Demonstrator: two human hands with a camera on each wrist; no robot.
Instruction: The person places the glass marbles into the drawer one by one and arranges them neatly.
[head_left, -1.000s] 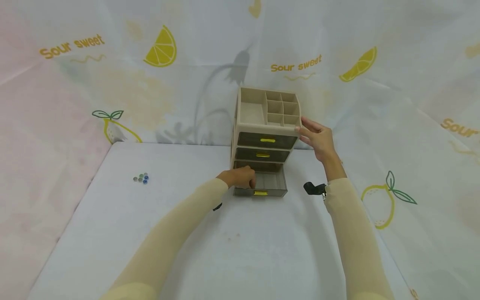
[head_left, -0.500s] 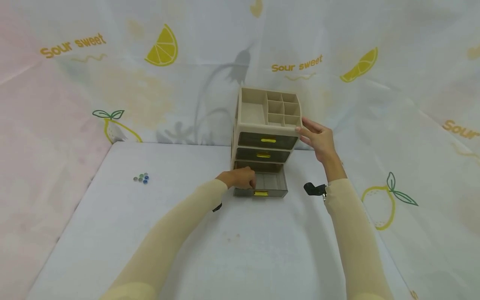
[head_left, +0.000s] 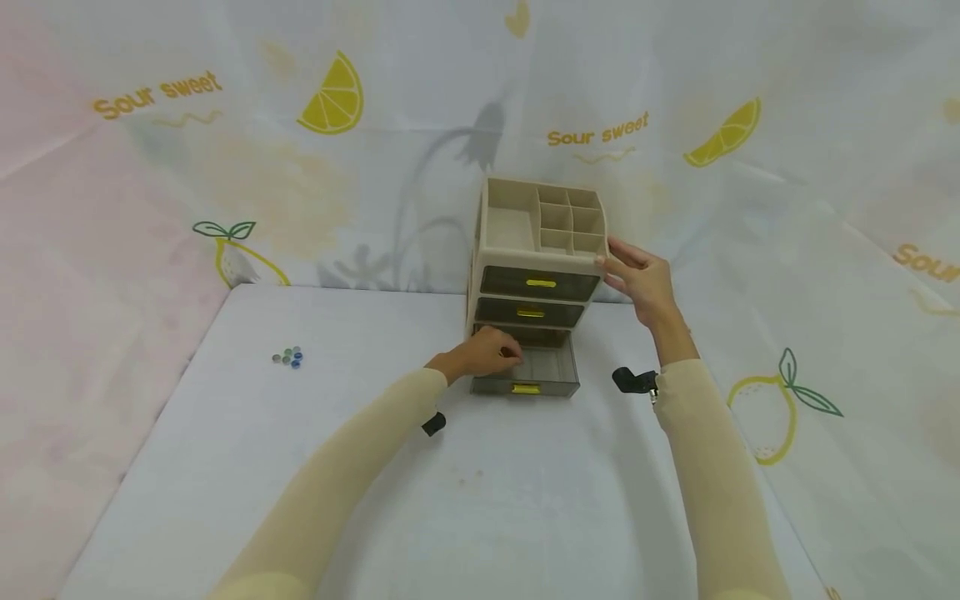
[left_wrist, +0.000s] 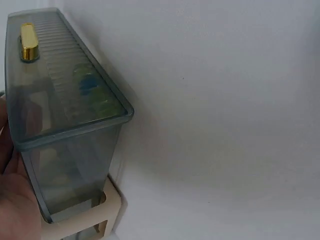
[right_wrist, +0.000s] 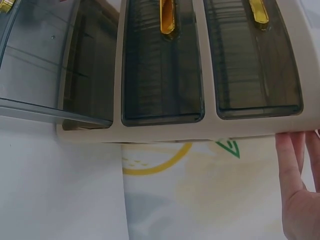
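A beige desktop drawer organizer (head_left: 540, 262) stands against the back cloth, its lowest see-through grey drawer (head_left: 540, 388) pulled out. My left hand (head_left: 487, 352) is over the left part of that drawer, fingers loosely bent, with no object visible between them. Through the drawer front in the left wrist view, blurred blue and green pieces (left_wrist: 90, 85) show inside; their exact kind is unclear. With straight fingers, my right hand (head_left: 643, 279) rests against the organizer's upper right side, thumb at the front corner. In the right wrist view its fingers (right_wrist: 287, 162) touch the beige side wall.
Several small round glass-like pieces (head_left: 288, 357), blue, green and clear, lie on the white table (head_left: 360, 517) to the left. Two upper drawers with gold handles (head_left: 541, 283) are closed. Compartments (head_left: 513, 229) top the organizer. A lemon-print cloth (head_left: 420, 100) hangs behind.
My left hand has lifted slightly within the drawer and its fingers have loosened from a tighter curl. The right hand stays at the organizer's side. The view has shifted a little.
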